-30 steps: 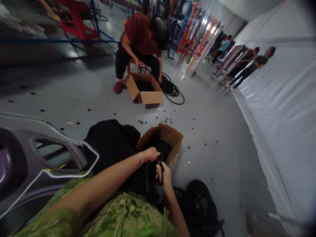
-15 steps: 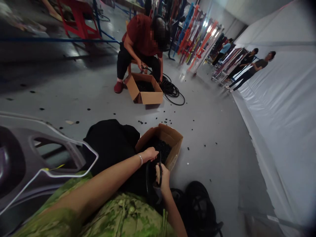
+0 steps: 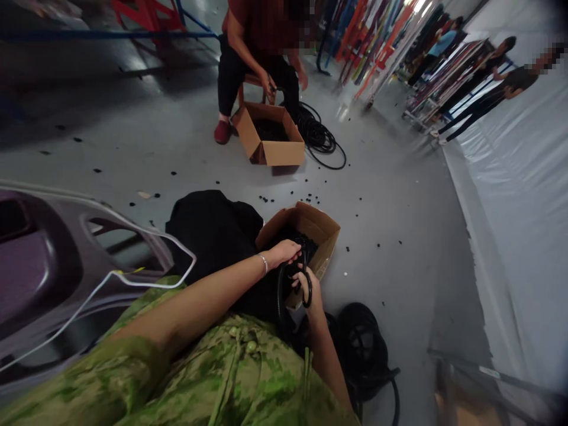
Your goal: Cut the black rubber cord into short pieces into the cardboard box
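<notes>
My left hand (image 3: 287, 252) is closed round a black tube (image 3: 280, 296), over the near cardboard box (image 3: 329, 228). The tube hangs from that hand down toward my lap. To its right, my right hand (image 3: 309, 287) is closed on black-handled scissors (image 3: 306, 260), whose blades lie beside my left fingertips. Small black pieces (image 3: 306, 241) lie in the box below both hands. A coil of black tube (image 3: 361, 343) rests on the floor at my right.
A seated person (image 3: 261, 53) in dark red works over another cardboard box (image 3: 284, 152). Black tube (image 3: 319, 136) lies coiled beside it. A grey plastic chair (image 3: 62, 254) stands at left; black bits dot the floor. People stand by racks at upper right.
The view has shifted, so the boxes and floor appear higher and further right. The scissor handles look more spread in my right hand. Both hands remain over the near box.
</notes>
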Available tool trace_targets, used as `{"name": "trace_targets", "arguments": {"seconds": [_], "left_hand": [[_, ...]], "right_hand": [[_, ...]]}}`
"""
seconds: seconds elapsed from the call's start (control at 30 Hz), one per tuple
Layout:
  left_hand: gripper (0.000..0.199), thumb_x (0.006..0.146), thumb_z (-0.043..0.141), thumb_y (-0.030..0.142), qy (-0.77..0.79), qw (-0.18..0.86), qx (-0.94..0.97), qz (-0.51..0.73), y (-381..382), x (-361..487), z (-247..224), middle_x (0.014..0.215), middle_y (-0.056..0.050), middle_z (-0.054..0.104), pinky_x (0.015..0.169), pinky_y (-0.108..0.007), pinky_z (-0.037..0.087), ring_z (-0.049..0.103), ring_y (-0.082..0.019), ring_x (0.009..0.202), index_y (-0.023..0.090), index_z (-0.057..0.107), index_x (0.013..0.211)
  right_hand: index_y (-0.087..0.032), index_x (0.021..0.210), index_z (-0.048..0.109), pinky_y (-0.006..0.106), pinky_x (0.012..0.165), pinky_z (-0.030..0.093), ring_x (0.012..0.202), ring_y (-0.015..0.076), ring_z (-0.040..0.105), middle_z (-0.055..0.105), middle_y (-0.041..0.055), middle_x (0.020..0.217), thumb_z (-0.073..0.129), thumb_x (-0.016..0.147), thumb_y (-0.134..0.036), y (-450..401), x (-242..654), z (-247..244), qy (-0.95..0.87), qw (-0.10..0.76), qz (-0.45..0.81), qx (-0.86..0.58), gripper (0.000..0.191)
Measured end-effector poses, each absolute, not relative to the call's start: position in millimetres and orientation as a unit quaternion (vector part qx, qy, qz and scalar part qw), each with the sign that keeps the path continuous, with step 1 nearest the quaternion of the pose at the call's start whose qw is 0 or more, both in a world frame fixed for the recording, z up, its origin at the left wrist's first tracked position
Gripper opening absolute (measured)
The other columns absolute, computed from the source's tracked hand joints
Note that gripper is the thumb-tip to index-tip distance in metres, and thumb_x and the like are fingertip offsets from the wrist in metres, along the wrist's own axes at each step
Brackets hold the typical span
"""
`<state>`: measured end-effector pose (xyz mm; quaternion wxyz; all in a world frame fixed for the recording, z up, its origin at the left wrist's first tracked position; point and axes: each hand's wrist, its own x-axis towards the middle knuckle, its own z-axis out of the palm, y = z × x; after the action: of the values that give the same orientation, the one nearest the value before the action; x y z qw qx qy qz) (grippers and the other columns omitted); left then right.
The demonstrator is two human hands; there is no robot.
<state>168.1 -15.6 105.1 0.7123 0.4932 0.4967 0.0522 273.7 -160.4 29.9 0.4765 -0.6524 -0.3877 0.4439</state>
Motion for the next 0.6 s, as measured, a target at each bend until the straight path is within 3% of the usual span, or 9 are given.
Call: {"name": "trace_targets", "arguments": {"seconds": [0.17, 0.6], "left_hand": [[0.032, 0.094, 0.048, 0.036, 0.457, 0.723, 0.514, 0.059, -17.2, 166.6, 100.7, 0.051, 0.006, 0.043, 0.042, -0.020, 0.027, 0.034, -0.005, 0.038, 0.015, 0.052, 0.070], [0.031, 0.093, 0.047, 0.035, 0.420, 0.702, 0.574, 0.032, -18.4, 166.2, 90.5, 0.054, 0.005, 0.044, 0.041, -0.019, 0.026, 0.035, -0.006, 0.040, 0.014, 0.056, 0.072]], "right_hand": [[-0.015, 0.128, 0.058, 0.024, 0.060, 0.047, 0.065, 0.0143, 0.060, 0.066, 0.0049, 0.084, 0.054, 0.089, -0.047, -155.9, 281.5, 36.2, -0.410, 0.455, 0.433, -0.661, 0.050], [-0.017, 0.125, 0.060, 0.024, 0.060, 0.046, 0.063, 0.0138, 0.058, 0.065, 0.0012, 0.078, 0.055, 0.088, -0.043, -151.1, 288.0, 43.9, -0.459, 0.394, 0.409, -0.683, 0.046]]}}
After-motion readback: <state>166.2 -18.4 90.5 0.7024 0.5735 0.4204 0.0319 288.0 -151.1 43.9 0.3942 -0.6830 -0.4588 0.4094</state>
